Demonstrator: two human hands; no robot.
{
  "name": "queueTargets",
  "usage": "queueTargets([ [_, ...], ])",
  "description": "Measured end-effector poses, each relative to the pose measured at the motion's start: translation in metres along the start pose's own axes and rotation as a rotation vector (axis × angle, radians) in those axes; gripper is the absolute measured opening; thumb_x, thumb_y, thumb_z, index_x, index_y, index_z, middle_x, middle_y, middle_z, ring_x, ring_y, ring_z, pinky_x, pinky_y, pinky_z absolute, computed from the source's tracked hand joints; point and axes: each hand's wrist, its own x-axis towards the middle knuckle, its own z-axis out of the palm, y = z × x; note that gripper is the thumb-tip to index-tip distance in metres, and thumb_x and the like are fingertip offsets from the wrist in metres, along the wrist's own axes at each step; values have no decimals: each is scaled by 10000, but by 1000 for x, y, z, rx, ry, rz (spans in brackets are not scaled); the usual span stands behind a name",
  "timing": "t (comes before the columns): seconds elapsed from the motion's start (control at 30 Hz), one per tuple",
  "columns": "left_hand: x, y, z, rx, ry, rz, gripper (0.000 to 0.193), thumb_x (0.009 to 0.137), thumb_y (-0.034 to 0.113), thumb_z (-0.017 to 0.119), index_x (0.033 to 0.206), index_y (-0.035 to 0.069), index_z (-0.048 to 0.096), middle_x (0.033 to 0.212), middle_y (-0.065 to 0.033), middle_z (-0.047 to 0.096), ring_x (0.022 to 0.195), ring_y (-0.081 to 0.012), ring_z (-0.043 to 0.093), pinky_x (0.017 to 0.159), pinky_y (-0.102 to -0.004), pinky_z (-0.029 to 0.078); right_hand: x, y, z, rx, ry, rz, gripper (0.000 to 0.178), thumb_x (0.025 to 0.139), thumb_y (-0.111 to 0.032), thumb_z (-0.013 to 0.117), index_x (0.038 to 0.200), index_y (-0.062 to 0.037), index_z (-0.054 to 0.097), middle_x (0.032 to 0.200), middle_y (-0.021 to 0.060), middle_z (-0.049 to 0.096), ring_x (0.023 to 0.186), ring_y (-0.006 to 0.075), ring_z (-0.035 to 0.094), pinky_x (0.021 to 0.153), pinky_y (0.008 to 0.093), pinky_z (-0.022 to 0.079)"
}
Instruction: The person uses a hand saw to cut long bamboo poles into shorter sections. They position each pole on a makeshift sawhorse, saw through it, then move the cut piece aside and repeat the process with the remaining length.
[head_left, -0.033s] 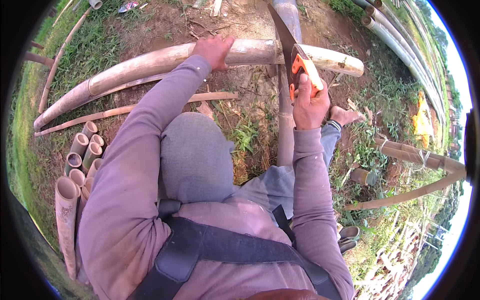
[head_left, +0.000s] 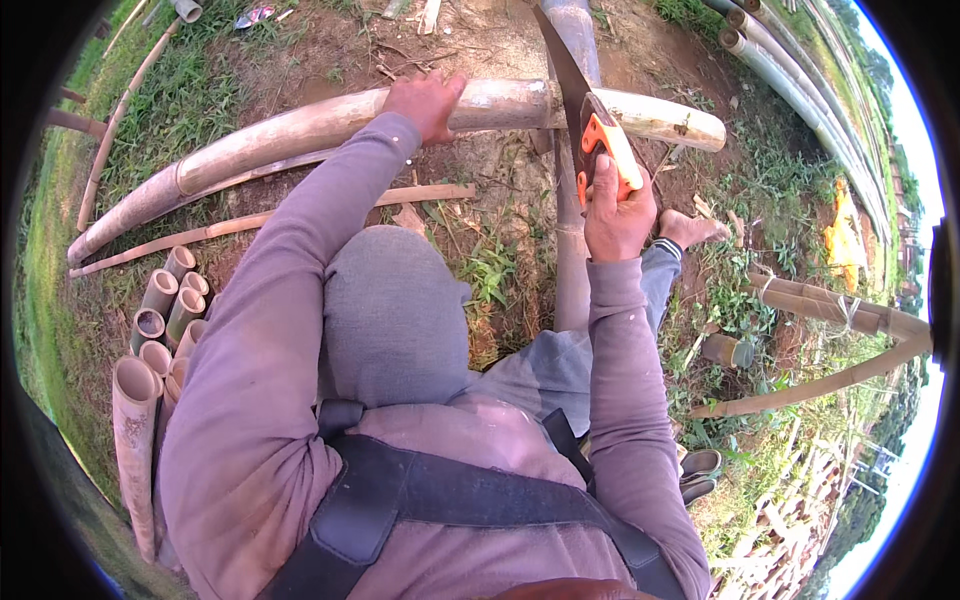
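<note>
A thick bamboo pole runs from the left across to the right, lying over another bamboo pole that points away from me. My left hand grips the thick pole from above, left of the crossing. In my right hand is the orange handle of a handsaw. Its blade stands across the pole just right of a joint, pointing away from me. The pole's end sticks out right of the blade. How deep the blade sits in the bamboo I cannot tell.
Several cut bamboo tubes are bunched at my left. A split bamboo strip lies this side of the pole. Long poles are stacked at the far right; a short bamboo piece and a tied bamboo frame are nearer. My bare foot rests beyond the saw hand.
The saw and my right hand have shifted slightly back toward me. My left hand keeps its place on the bamboo pole.
</note>
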Motion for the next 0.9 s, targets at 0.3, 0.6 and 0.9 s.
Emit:
queueTargets([
  [0.3, 7, -6, -3, 35, -52, -4, 989, 812, 418, 898, 1619, 163, 385, 1436, -174, 611, 1342, -339, 617, 1109, -484, 536, -105, -33, -54, 20, 54, 124, 227, 1067, -185, 685, 1107, 24, 607, 748, 17, 628, 600, 56, 571, 568, 217, 453],
  [0.6, 4, -3, 6, -31, 19, 9, 957, 785, 369, 913, 1580, 158, 423, 1398, -184, 630, 1327, -352, 626, 1082, -477, 546, -62, -1, -25, 59, 55, -39, 197, 1058, -135, 682, 1083, 46, 608, 775, 17, 644, 648, 54, 587, 593, 235, 488],
  [0.9, 8, -14, -9, 16, 10, -15, 951, 783, 357, 908, 1577, 150, 427, 1380, -181, 640, 1241, -354, 680, 1021, -471, 585, -71, 12, -15, 100, 95, 86, 159, 1040, -95, 714, 1078, 31, 626, 865, 4, 667, 738, 41, 594, 634, 236, 521],
])
